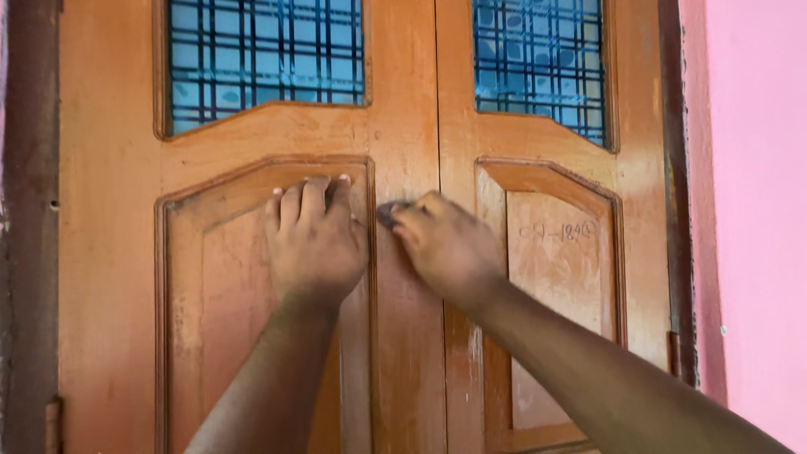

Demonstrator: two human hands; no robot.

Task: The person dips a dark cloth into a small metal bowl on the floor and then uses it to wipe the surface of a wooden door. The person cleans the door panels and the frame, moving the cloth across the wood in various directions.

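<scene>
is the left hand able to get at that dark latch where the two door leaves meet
Probably yes: the left hand lies flat on the left door panel just beside the dark latch, nothing between, though the right hand already covers it.

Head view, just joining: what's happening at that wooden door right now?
A person stands at an orange-brown wooden double door with barred glass panes on top. The left hand lies flat against the left leaf's raised panel, fingers spread along its upper moulding. The right hand closes its grip on a small dark latch piece at the centre seam. Both leaves appear shut. A pink wall is on the right.
</scene>
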